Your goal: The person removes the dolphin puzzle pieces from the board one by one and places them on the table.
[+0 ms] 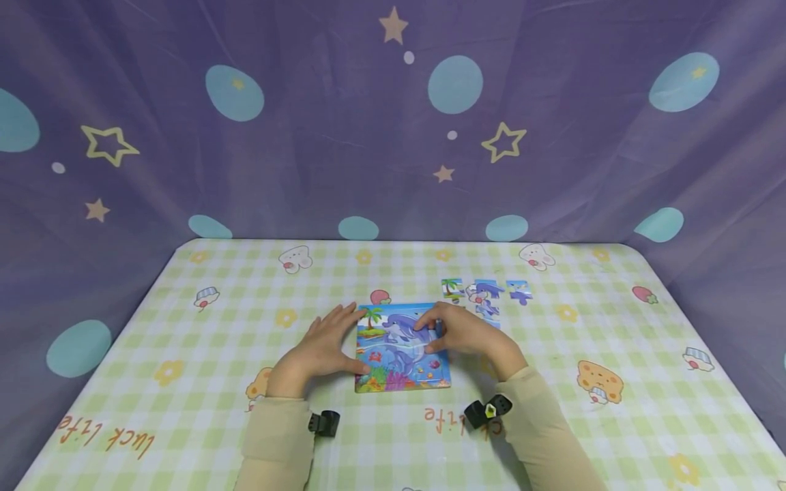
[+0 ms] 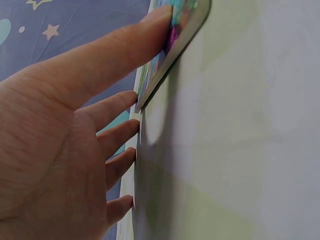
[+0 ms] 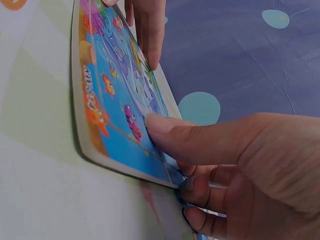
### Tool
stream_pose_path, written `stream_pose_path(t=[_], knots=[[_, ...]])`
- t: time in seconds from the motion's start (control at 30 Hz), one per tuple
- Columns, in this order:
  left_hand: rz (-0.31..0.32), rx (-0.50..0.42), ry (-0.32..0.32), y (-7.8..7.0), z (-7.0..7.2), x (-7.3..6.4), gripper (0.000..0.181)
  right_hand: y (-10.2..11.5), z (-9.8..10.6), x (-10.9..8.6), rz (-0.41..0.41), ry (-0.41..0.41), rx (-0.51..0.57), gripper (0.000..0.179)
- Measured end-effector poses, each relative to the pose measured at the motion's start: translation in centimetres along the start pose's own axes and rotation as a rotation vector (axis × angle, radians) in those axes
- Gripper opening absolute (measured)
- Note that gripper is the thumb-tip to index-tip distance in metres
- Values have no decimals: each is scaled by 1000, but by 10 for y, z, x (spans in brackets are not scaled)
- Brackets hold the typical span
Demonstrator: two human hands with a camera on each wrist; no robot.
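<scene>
A flat jigsaw board point(image 1: 399, 376) with a bright dolphin-and-sea picture lies on the table. My left hand point(image 1: 322, 346) spans its left side, thumb on the lower left corner and fingertips by the upper left edge. In the left wrist view the thumb point(image 2: 115, 55) lies over the board's edge point(image 2: 172, 65), the other fingers spread. Over the board's right side, my right hand point(image 1: 469, 332) touches the picture with thumb and index fingertip slightly apart. The right wrist view shows that thumb point(image 3: 185, 137) on the board point(image 3: 120, 107), other fingers curled; I cannot tell whether they pinch a piece.
Several loose jigsaw pieces lie beyond my right hand: one with a palm tree point(image 1: 452, 287), one with a dolphin point(image 1: 489, 288) and one at the right point(image 1: 518, 290). A green checked cloth point(image 1: 202, 382) covers the table. A purple curtain point(image 1: 344, 136) hangs behind it.
</scene>
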State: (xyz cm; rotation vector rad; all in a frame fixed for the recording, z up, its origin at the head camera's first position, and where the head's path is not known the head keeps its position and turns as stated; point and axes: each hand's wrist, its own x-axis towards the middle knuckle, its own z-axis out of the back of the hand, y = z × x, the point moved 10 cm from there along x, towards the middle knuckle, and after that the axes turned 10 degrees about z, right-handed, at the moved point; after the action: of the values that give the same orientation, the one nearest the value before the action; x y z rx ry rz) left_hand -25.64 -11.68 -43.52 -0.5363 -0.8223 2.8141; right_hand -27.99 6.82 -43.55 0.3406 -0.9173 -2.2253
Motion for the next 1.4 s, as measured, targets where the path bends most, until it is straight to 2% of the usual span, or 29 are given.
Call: stream_pose_path(t=[0.5,0.87,1.1,1.4], knots=[[3,-5,0,0,-1,1,104,5,1,0,32,-7,15,32],[7,5,2,0,-1,0,103,7,2,0,11,-4,17,31],[16,8,9,4,-4,2,104,7,-3,1,-17,34,-1,26],[-4,8,-3,4,-4,4,104,10,-4,1,-6,36,-16,20]])
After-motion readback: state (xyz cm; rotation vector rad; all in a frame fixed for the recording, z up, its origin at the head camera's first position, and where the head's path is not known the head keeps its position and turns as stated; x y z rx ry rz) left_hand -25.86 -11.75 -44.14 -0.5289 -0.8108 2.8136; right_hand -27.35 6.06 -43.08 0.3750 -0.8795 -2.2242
